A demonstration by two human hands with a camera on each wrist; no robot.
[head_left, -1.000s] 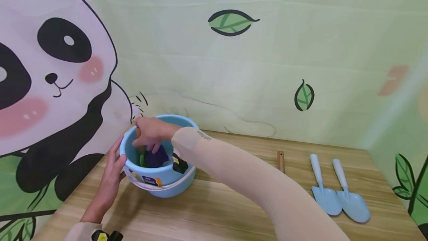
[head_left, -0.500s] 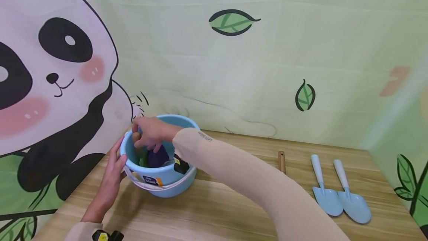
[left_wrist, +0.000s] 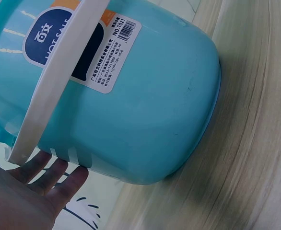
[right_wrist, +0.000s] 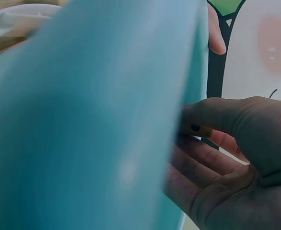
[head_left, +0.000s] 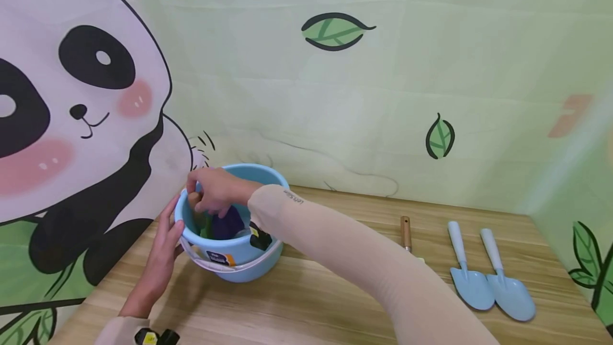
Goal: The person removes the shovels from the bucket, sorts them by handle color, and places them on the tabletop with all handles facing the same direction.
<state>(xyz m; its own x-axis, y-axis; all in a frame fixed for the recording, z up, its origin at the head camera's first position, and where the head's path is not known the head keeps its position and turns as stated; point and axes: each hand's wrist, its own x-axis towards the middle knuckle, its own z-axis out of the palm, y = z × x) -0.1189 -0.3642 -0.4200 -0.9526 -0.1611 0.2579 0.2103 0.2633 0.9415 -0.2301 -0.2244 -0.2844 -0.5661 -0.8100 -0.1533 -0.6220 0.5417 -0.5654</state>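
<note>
A light blue bucket [head_left: 239, 270] with a white carrying handle [left_wrist: 54, 81] and a printed label [left_wrist: 109, 52] stands at the left of the wooden table. My left hand [head_left: 160, 249] rests against its left outer wall, thumb near the rim; the fingers look straight in the left wrist view. Reaching over the rim, my right hand [head_left: 217, 190] pinches a brown wooden handle [right_wrist: 203, 132] with a dark hole in its end. What this handle belongs to is hidden inside the bucket. A dark purple item [head_left: 227, 223] and a green item [head_left: 206, 226] also show in there.
Two light blue trowels [head_left: 474, 289] lie side by side on the right of the table. Nearer the middle is another wooden-handled tool [head_left: 405, 230], partly behind my right sleeve [head_left: 364, 249]. A panda-printed cloth wall [head_left: 359, 111] bounds the table's back and left.
The right hand has shifted slightly left with the wooden handle, and more of the handle's end shows. The left hand stays against the bucket. The head view has turned slightly left.
</note>
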